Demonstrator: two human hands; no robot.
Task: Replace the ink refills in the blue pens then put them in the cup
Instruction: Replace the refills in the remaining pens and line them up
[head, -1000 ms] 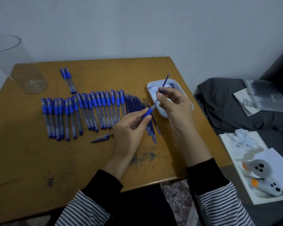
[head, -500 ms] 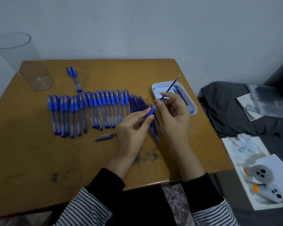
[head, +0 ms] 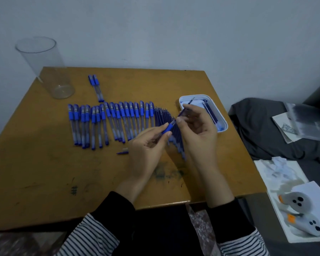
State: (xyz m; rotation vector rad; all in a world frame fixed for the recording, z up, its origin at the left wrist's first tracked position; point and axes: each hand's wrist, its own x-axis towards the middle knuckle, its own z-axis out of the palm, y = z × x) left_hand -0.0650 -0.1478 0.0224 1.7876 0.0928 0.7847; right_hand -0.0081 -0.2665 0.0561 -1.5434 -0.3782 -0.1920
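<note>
My left hand (head: 148, 145) grips a blue pen barrel (head: 168, 127) by its rubber grip above the table. My right hand (head: 198, 126) pinches a thin ink refill (head: 187, 106) that sticks out of the barrel's front and points up and right over the white tray (head: 223, 117). A row of several blue pens (head: 111, 121) lies across the wooden table (head: 44, 172), with a bundle of loose dark refills (head: 162, 117) at its right end, partly behind my hands. A small blue pen part (head: 122, 152) lies near my left hand. The clear plastic cup (head: 46, 67) stands empty at the far left corner.
Two more blue pens (head: 96, 87) lie apart behind the row. The tray holds a few refills. To the right of the table, dark cloth (head: 257, 130), papers (head: 303, 124) and two grey-and-orange devices (head: 299, 213) on a white sheet.
The camera has shifted, so the table sits further right in view. The refill shows shorter beyond my right hand's fingers. Both hands stay together on the pen.
</note>
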